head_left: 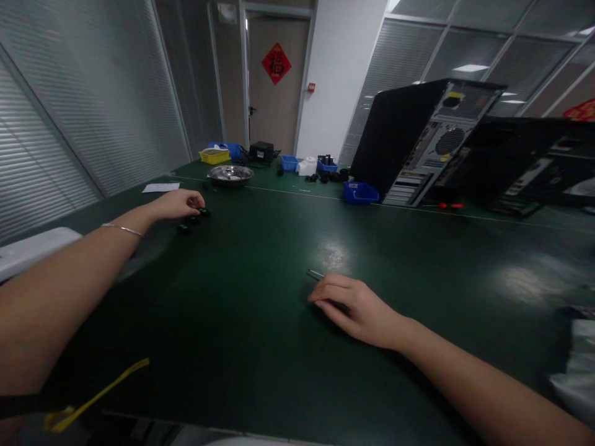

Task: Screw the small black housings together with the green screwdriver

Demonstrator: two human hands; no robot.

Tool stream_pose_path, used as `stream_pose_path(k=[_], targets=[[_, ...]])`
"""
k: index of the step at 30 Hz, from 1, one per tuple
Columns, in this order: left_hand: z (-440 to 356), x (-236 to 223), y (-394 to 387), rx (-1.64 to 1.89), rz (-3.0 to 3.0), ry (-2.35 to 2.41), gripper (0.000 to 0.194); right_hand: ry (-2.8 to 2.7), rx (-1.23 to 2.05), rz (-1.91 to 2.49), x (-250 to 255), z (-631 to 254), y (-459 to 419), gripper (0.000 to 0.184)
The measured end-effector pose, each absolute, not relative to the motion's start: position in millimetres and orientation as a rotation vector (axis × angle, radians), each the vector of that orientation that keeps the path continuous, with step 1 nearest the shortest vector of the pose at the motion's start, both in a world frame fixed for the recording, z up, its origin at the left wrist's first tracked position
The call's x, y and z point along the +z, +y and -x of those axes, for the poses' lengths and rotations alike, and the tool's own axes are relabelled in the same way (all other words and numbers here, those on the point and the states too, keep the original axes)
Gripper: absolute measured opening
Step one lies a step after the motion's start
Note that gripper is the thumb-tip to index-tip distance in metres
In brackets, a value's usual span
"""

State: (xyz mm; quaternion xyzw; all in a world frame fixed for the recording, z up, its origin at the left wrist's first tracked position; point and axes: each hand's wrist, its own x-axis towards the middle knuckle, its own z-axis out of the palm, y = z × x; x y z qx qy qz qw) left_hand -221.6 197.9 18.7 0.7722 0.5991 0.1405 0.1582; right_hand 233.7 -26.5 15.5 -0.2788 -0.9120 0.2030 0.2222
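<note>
My left hand (179, 203) reaches far out over the left of the green table, its fingers curled down in a pinch. At their tips is a small black part (203, 211) with a greenish top, which they seem to grip. Another small black piece (184, 228) lies just below the hand. Near the middle of the table, my right hand (356, 306) rests with its fingers closed around thin metal tweezers (315, 273). Only the tips of the tweezers show, pointing left; the fingers hide the rest.
Beyond my left hand stand a round metal dish (230, 176) and a yellow bin (214, 156). A blue bin (361, 193) sits beside a black computer tower (413, 136) at the back right. A yellow strap (102, 396) crosses the near left edge; silvery bags (576, 365) lie far right.
</note>
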Motion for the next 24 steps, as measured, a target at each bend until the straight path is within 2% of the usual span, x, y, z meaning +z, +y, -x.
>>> stream_pose_path(k=[7,24], targets=[[223.4,24.9,199.3,0.331,-2.159,1.618,0.048,-2.535,0.568,0.789,12.5,-233.3,-25.1,0.023],[227.6,19.6,123.9,0.401,-2.226,1.654,0.055,-2.564,0.521,0.763,11.3,-236.1,-25.1,0.021]])
